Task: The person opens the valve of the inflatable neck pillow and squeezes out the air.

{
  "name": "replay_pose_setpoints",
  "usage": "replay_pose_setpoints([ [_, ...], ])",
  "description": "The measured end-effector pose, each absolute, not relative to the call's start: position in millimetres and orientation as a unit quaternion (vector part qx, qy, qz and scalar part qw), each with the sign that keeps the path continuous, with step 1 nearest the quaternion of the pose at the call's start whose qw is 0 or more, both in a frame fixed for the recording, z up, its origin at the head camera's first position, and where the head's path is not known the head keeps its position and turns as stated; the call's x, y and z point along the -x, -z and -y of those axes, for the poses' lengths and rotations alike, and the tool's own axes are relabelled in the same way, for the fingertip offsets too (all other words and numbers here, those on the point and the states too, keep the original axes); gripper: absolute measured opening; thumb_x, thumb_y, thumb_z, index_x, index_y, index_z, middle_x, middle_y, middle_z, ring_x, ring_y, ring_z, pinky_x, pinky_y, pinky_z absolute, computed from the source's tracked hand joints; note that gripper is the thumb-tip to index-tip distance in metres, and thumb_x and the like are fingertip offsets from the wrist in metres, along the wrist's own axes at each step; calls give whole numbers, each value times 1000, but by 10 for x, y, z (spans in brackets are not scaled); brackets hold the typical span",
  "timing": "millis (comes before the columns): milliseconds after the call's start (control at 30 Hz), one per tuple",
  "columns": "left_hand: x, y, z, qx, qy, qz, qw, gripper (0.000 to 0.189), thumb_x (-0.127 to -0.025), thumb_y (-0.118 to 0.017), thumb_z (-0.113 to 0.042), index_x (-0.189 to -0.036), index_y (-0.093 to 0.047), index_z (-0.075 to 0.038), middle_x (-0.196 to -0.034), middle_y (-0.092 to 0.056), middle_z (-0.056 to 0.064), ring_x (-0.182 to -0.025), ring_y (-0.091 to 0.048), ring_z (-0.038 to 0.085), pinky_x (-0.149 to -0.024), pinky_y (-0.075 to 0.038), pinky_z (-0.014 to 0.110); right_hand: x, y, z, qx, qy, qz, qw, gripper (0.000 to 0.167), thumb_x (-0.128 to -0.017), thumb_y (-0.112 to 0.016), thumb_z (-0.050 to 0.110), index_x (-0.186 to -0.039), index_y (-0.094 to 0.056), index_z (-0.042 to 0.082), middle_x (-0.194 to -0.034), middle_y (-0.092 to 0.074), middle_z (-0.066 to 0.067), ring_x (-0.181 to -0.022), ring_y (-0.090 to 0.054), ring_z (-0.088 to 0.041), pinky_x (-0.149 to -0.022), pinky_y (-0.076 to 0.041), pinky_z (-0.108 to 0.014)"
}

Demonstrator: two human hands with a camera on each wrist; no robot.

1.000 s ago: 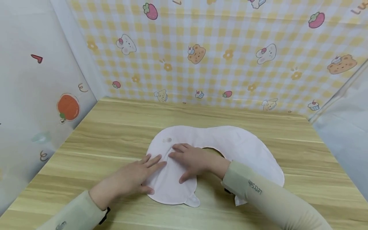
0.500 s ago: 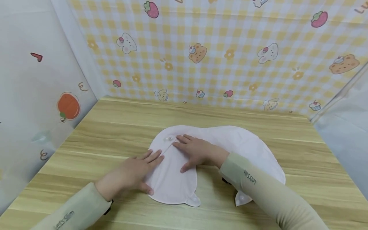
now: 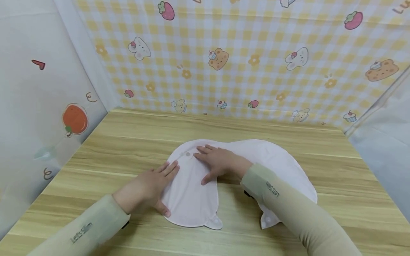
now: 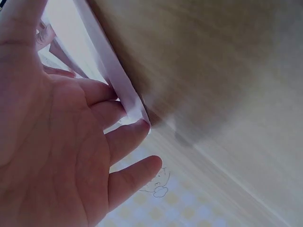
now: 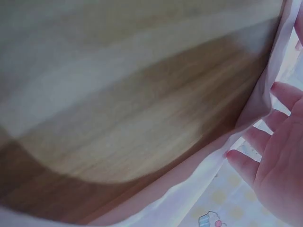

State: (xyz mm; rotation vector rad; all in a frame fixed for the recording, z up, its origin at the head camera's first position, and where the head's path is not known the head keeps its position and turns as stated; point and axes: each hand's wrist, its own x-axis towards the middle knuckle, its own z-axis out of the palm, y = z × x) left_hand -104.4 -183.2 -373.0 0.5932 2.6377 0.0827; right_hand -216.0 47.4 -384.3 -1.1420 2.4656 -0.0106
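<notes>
A pale pink U-shaped inflatable neck pillow lies on the wooden table, its curve toward the back wall and its two ends toward me. A small round valve shows on its left arm, with creases below it. My left hand rests along the outer left edge, fingers spread and fairly straight, thumb near the lower rim. Across the upper left arm lies my right hand, its extended fingertips beside the valve. In the left wrist view, the fingertips reach the pillow's edge.
Small tabs stick out at the pillow's ends, the left tab and the right tab. A yellow checked cloth with cartoon prints stands behind the table. White printed sheeting hangs at the left.
Both hands have slid up the pillow's left arm toward the back, the right hand farther. Creases on that arm have shifted. The pillow stays in nearly the same place.
</notes>
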Motion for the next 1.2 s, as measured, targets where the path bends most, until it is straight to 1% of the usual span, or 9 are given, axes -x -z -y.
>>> replay_pose_setpoints([
  [167,1107,3742,1849,-220,-39,-946,234,139,-56,-88,-63,-158,-16,-2,-168,-9,15,-154,-11,38,-116,-26,66,2233,3860,-450,394,3,-890,228,111,-76,-73,67,-161,-17,23,-169,-4,1,-157,-2,-26,-123,-17,-57],
  [267,1174,3745,1845,-238,-39,-944,223,128,-67,-81,-64,-157,-19,1,-166,-13,18,-154,-13,38,-116,-24,67,2254,3862,-430,387,-1,-891,237,115,-75,-74,68,-161,-12,24,-169,1,2,-157,1,-25,-123,-14,-58],
  [400,1271,3748,1818,-255,-39,-945,199,109,-83,-67,-64,-154,-24,7,-163,-19,24,-151,-20,41,-115,-25,67,2266,3854,-390,385,-3,-890,244,120,-73,-75,69,-161,-8,24,-169,5,1,-156,4,-26,-123,-11,-59],
  [500,1317,3741,1800,-253,-39,-947,195,102,-88,-63,-60,-153,-24,8,-163,-19,25,-151,-22,42,-114,-27,67,2273,3853,-364,385,-1,-888,252,122,-71,-76,69,-161,-5,25,-169,7,2,-156,6,-25,-123,-9,-60],
  [733,1364,3722,1814,-227,-16,-953,202,105,-85,-67,-60,-154,-23,6,-164,-17,23,-150,-25,38,-111,-31,67,2278,3871,-336,380,0,-884,272,128,-69,-76,70,-161,3,28,-168,14,3,-155,13,-26,-121,-5,-65],
  [900,1372,3707,1859,-211,-13,-952,220,109,-83,-70,-60,-156,-20,4,-165,-14,21,-151,-24,36,-111,-29,69,2275,3916,-335,373,22,-883,284,129,-69,-77,70,-160,6,30,-167,18,6,-154,19,-26,-121,0,-64],
  [1067,1501,3710,1868,-219,-17,-949,225,113,-79,-74,-59,-156,-19,3,-166,-15,19,-150,-28,37,-115,-33,59,2266,3929,-358,357,24,-886,293,131,-68,-78,70,-160,7,33,-166,20,7,-153,22,-27,-121,2,-65],
  [1133,1572,3721,1874,-224,-15,-949,223,115,-78,-75,-61,-157,-19,2,-166,-14,18,-149,-28,37,-117,-31,58,2263,3920,-363,352,20,-888,294,130,-67,-77,71,-160,7,34,-166,21,8,-153,23,-27,-121,2,-64],
  [1200,1630,3731,1885,-225,-15,-949,221,117,-77,-74,-63,-157,-19,1,-166,-11,17,-151,-25,37,-117,-27,63,2260,3913,-360,350,18,-889,294,130,-67,-77,72,-159,7,35,-166,21,8,-153,23,-27,-121,2,-64],
])
